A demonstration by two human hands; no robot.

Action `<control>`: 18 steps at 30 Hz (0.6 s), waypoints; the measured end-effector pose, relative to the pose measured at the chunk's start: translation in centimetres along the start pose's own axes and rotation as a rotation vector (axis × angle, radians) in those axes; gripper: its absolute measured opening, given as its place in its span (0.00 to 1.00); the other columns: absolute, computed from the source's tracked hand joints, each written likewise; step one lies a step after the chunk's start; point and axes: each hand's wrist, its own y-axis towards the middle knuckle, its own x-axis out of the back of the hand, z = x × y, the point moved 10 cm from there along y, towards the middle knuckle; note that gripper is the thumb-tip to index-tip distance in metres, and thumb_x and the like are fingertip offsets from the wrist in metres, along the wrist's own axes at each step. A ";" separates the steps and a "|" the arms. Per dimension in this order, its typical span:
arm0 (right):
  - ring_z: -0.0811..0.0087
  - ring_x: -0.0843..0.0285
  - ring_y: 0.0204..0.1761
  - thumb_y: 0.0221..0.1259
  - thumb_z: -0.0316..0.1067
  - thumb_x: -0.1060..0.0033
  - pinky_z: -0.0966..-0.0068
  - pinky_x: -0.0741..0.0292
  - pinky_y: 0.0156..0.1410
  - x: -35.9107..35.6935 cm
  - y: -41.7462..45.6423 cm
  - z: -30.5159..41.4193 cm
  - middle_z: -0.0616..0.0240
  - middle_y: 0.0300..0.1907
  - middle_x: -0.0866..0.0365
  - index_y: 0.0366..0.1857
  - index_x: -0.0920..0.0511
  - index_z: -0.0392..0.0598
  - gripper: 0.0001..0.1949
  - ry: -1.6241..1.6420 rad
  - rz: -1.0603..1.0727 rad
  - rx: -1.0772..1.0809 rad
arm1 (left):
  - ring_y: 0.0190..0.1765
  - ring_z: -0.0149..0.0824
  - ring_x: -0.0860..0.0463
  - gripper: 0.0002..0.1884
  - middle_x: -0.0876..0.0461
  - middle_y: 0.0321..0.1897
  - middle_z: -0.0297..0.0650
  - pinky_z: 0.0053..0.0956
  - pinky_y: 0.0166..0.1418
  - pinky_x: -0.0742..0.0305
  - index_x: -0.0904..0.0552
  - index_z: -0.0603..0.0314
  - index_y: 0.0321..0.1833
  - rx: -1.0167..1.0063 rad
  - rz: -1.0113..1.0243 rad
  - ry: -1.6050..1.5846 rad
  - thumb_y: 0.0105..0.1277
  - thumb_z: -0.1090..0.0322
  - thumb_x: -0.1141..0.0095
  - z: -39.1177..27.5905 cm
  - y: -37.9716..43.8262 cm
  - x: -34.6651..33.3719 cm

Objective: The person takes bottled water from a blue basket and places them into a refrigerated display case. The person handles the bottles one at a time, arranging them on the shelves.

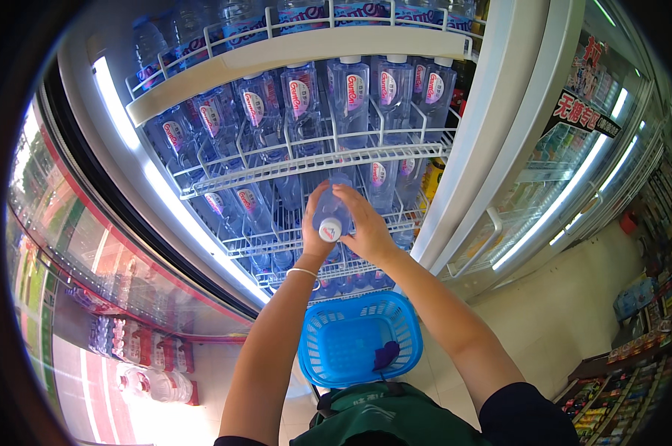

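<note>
Both of my hands are around one clear plastic water bottle [334, 207], inside the open drinks cooler. Its white screw cap [330, 229] points towards me, and its base points into the shelves. My left hand [313, 226] grips the left side, a pale bangle on that wrist. Fingers and thumb of my right hand [369, 226] hold the other side. Behind the bottle is a white wire shelf [319, 164] with dividers, carrying upright water bottles [351, 95] in rows. On the lower shelf, bottles [252, 209] stand left and right of my hands.
Below my forearms sits a blue plastic basket [350, 334] with a dark purple cloth-like item [386, 355] inside. The open glass door [135, 279] is at left, near large water jugs [160, 384] on the floor. A closed cooler door [536, 167] and stocked shelves [620, 384] stand right.
</note>
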 end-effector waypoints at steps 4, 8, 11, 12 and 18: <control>0.41 0.36 0.73 0.57 0.32 0.26 0.58 0.28 0.72 0.5 -1.8 -4.9 0.43 0.73 0.39 0.74 0.40 0.42 0.40 -0.032 -0.045 -0.196 | 0.55 0.50 0.14 0.35 0.13 0.50 0.49 0.37 0.57 0.19 0.26 0.63 0.65 0.104 0.072 0.067 0.55 0.63 0.25 4.7 0.1 -4.2; 0.42 0.34 0.71 0.62 0.36 0.31 0.57 0.28 0.71 -2.0 -4.8 -9.4 0.43 0.71 0.35 0.73 0.40 0.39 0.37 -0.186 0.146 -0.273 | 0.53 0.55 0.14 0.45 0.14 0.49 0.58 0.42 0.55 0.18 0.26 0.74 0.61 0.439 0.017 0.149 0.47 0.47 0.22 8.6 1.2 -5.2; 0.43 0.32 0.69 0.62 0.38 0.31 0.57 0.27 0.70 -3.8 -6.7 -12.4 0.44 0.68 0.32 0.72 0.39 0.36 0.37 -0.250 0.291 -0.430 | 0.52 0.58 0.14 0.43 0.15 0.49 0.59 0.43 0.55 0.18 0.25 0.73 0.60 0.468 0.111 0.406 0.47 0.48 0.21 8.5 3.2 -5.7; 0.47 0.31 0.69 0.60 0.38 0.30 0.59 0.27 0.71 -3.6 -6.4 -11.8 0.47 0.64 0.26 0.68 0.33 0.35 0.34 -0.321 0.233 -0.313 | 0.52 0.59 0.15 0.43 0.16 0.50 0.59 0.43 0.57 0.18 0.24 0.72 0.59 0.467 0.145 0.375 0.45 0.50 0.20 8.7 3.7 -6.0; 0.53 0.36 0.74 0.57 0.33 0.32 0.63 0.28 0.73 -5.4 -8.2 -11.9 0.54 0.58 0.20 0.55 0.20 0.36 0.21 -0.480 0.298 -0.276 | 0.54 0.57 0.16 0.43 0.17 0.53 0.55 0.44 0.58 0.20 0.24 0.66 0.61 0.395 0.180 0.581 0.42 0.53 0.19 8.5 4.5 -6.8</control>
